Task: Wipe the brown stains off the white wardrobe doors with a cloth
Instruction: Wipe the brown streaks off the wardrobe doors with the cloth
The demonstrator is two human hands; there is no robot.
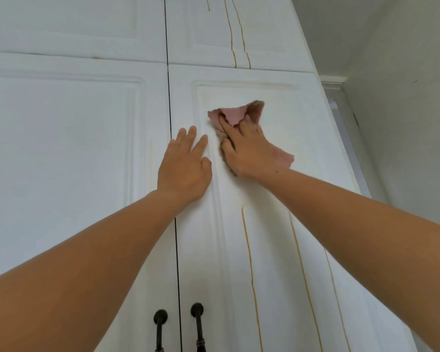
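Under the right grip [247, 151], the pink cloth [241, 111] is pressed flat against the upper panel of the right wardrobe door [315, 123]. The fingers are spread and fairly straight over it rather than wrapped round it. Loose corners stick out above the fingertips and past the outer edge of the palm. Just beside it, toward the door gap, the left grip [184, 166] lies open and flat on the door's frame, holding nothing and apparently bracing.

The door around the grips looks mostly pale. Below the right grip, long brown drip lines [249, 262] run down toward the black handles [197, 323]. Above it, thinner streaks [231, 34] mark the top cupboard door [277, 26], so much of the job seems left.

The main risk is the cloth. It is held only by palm pressure, so a fast stroke could let it slide out or bunch up. A soiled face would smear brown across the wiped area. The moulded groove beside the grips may keep residue. Hard pushing high up could swing the door if the left grip lifts.
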